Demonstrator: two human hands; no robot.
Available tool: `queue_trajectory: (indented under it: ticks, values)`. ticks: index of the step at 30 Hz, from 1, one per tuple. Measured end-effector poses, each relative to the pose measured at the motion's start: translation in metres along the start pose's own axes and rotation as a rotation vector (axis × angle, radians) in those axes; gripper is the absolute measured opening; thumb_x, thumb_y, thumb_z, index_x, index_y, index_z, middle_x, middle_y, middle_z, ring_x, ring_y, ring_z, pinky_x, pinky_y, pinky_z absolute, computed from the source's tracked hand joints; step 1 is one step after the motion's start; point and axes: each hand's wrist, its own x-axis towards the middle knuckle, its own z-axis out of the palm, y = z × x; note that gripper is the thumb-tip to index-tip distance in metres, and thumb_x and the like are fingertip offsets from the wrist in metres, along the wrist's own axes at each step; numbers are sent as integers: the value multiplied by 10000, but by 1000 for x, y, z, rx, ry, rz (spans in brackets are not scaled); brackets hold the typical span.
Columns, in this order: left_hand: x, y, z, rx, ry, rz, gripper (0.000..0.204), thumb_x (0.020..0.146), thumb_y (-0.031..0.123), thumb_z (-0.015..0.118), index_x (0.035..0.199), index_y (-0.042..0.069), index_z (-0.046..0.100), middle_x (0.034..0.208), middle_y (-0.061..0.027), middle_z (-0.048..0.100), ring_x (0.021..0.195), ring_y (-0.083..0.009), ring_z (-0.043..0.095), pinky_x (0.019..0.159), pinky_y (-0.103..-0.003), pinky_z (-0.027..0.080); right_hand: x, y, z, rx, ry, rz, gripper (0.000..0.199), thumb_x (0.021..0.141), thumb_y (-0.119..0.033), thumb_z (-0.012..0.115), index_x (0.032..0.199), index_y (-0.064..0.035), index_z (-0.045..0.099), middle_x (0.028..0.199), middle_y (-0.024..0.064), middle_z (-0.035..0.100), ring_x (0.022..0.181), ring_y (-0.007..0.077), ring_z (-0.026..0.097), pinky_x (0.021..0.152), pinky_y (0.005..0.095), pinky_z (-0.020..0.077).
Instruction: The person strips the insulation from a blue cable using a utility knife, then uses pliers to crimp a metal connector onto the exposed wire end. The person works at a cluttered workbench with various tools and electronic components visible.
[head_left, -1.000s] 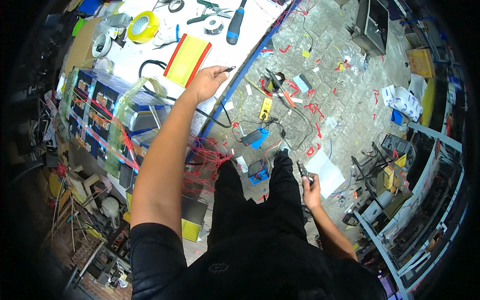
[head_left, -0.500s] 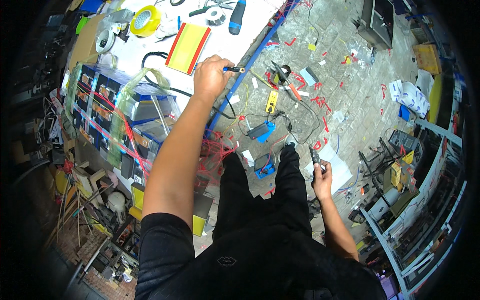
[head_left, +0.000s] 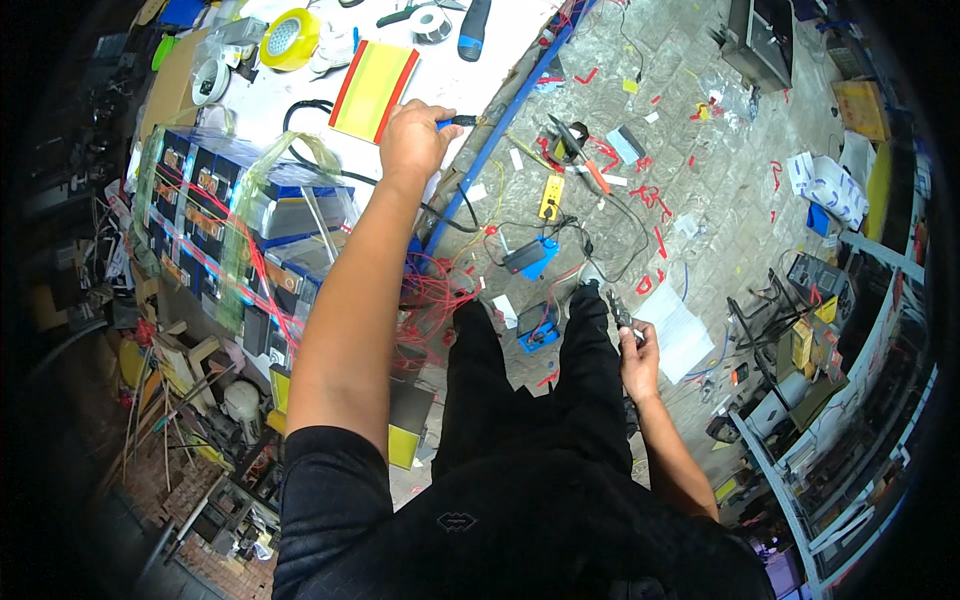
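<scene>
Left hand (head_left: 415,140): fingers gripping what looks like a blue-and-black cable end (head_left: 462,121), near the edge of the desk (head_left: 505,60), beside a yellow panel (head_left: 370,90). Right hand (head_left: 640,358): fingers wrapped round a dark plier-like tool (head_left: 619,311), over the floor (head_left: 700,150). Handling: gripping the cable end close behind its tip should steady it best

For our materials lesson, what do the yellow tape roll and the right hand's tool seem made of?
Yellow tape roll: probably glossy plastic film, by its sheen. Tool in the right hand: likely metal, by its dark grey, faintly shiny surface.
</scene>
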Motion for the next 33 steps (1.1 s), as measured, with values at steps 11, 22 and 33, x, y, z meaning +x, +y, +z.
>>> queue_trajectory:
  ticks: [11, 22, 33]
  values:
    - [8, 5, -8, 73, -76, -93, 286, 754, 333, 895, 998, 200, 830, 1018, -72, 735, 1084, -280, 650, 943, -414, 529, 13, -21, 7, 32, -4, 12, 238, 1062, -227, 645, 1176, -33, 566, 780, -65, 515, 687, 31, 402, 576, 237, 314]
    - [-10, 8, -4, 42, 48, -7, 392, 744, 263, 905, 1107, 172, 789, 1159, -100, 695, 1138, -318, 617, 993, -439, 503, 100, -121, 64, -86, -45, -338, 363, 1051, -247, 644, 1263, 33, 552, 1039, 85, 640, 961, 147, 586, 881, 304, 487]
    - [-40, 5, 43, -43, 230, 76, 445, 918, 235, 731, 1354, 222, 644, 1419, -127, 534, 1397, -349, 453, 1132, -502, 352, 196, -300, 217, -177, -74, -794, 429, 1013, -314, 659, 1285, 1, 554, 1058, 299, 707, 939, 415, 719, 839, 450, 543]
